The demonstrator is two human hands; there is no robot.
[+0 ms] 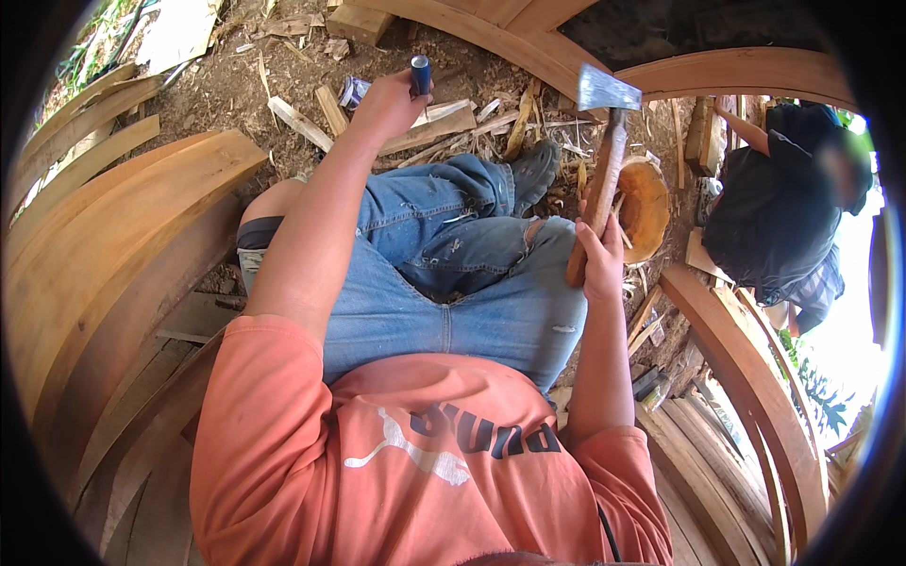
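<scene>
By the knee [557, 253], right hand [604, 253] holds hatchet [606, 170]; left hand [396, 106], seemingly blue tube [421, 77]

Free gap between left hand [394, 108] and hatchet [610, 156], a round stump [648, 209] just beside the handle [596, 203].

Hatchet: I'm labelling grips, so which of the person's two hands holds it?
The right hand: it grips the hatchet by its wooden handle, whereas the left hand holds a small blue cylinder.
</scene>
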